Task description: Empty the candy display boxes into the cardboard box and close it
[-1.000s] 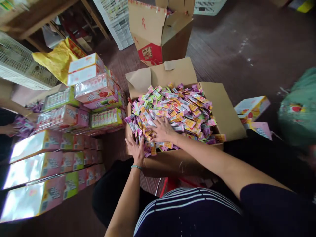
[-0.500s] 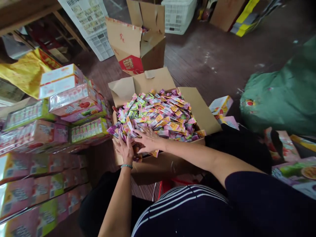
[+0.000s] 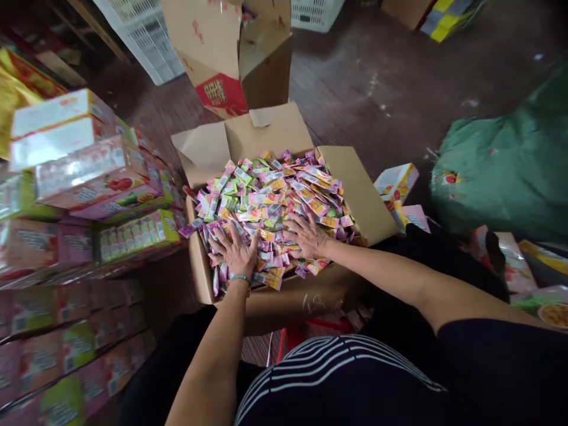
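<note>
Stacked cartons crowd the box leftward; floor opens rightward. Left hand and right hand lie flat, fingers spread, probably pressing the sachets.

Place: a packing or store room, like a small warehouse.
Centre: an open cardboard box is overflowing with candy packets.
Left: printed cartons are piling up.
Top: white crates are sitting on a dark floor.
</note>
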`<action>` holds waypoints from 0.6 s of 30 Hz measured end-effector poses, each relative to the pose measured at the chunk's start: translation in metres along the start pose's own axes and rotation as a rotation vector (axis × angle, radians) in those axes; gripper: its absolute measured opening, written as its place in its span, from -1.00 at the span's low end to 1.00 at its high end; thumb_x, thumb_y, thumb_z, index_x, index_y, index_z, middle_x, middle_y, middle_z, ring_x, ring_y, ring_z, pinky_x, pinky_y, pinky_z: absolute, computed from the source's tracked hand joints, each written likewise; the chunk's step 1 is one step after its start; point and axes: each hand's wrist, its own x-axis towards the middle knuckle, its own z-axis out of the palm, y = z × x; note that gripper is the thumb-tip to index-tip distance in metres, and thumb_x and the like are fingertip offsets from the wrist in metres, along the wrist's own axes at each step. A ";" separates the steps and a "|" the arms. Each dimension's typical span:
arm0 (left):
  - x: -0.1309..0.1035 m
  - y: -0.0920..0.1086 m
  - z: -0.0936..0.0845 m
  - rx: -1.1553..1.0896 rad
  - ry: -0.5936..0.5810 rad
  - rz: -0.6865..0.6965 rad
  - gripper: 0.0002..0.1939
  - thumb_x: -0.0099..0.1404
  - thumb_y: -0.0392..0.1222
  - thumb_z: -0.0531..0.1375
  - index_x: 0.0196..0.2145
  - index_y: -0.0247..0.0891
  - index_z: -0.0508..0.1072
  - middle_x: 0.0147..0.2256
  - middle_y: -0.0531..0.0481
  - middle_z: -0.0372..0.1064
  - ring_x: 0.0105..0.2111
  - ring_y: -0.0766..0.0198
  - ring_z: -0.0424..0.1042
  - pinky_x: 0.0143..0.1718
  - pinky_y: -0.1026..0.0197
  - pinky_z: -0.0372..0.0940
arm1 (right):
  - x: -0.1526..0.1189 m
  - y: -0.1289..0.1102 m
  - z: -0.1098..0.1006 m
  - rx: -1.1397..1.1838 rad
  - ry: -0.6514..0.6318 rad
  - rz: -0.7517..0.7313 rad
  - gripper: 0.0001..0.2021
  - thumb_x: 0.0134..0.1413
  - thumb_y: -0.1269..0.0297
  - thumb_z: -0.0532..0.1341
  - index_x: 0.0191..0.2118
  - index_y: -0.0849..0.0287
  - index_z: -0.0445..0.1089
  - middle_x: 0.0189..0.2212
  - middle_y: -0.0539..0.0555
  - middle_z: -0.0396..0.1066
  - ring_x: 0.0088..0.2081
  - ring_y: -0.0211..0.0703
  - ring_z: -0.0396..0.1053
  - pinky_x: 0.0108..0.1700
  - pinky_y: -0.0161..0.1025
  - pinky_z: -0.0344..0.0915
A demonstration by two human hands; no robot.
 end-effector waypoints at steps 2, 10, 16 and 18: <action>0.005 0.002 0.006 -0.001 0.048 -0.001 -0.03 0.37 0.40 0.14 0.54 -0.09 0.01 0.54 -0.30 -0.38 0.50 -0.43 -0.37 0.36 -0.59 -0.25 | 0.005 0.007 0.008 0.003 -0.001 -0.005 -0.29 0.25 -0.14 0.21 0.41 0.09 0.27 0.48 0.27 -0.04 0.48 0.40 -0.24 0.35 0.58 -0.19; 0.015 -0.001 -0.005 -0.024 -0.097 -0.056 -0.11 0.42 0.33 0.11 0.54 -0.11 0.00 0.54 -0.30 -0.39 0.50 -0.41 -0.41 0.36 -0.59 -0.26 | 0.016 0.008 0.007 -0.025 -0.002 -0.017 -0.34 0.31 -0.16 0.18 0.37 0.11 0.34 0.48 0.22 0.00 0.47 0.31 -0.15 0.40 0.41 -0.08; -0.006 -0.058 -0.076 -0.175 0.031 0.026 -0.19 0.47 0.28 -0.06 0.54 -0.07 -0.04 0.55 -0.20 -0.39 0.53 -0.15 -0.33 0.43 -0.43 -0.35 | -0.042 -0.021 -0.047 0.020 0.193 -0.054 -0.35 0.34 -0.19 0.14 0.37 0.08 0.35 0.46 0.21 0.05 0.44 0.25 -0.02 0.42 0.30 -0.01; -0.020 -0.096 -0.089 -0.250 0.166 -0.176 -0.14 0.44 0.35 -0.12 0.54 -0.10 -0.01 0.54 -0.23 -0.29 0.52 -0.11 -0.23 0.46 -0.33 -0.27 | -0.075 -0.019 -0.043 0.065 0.388 0.161 -0.44 0.39 -0.09 0.07 0.34 0.03 0.38 0.44 0.22 0.07 0.41 0.26 0.06 0.37 0.29 0.06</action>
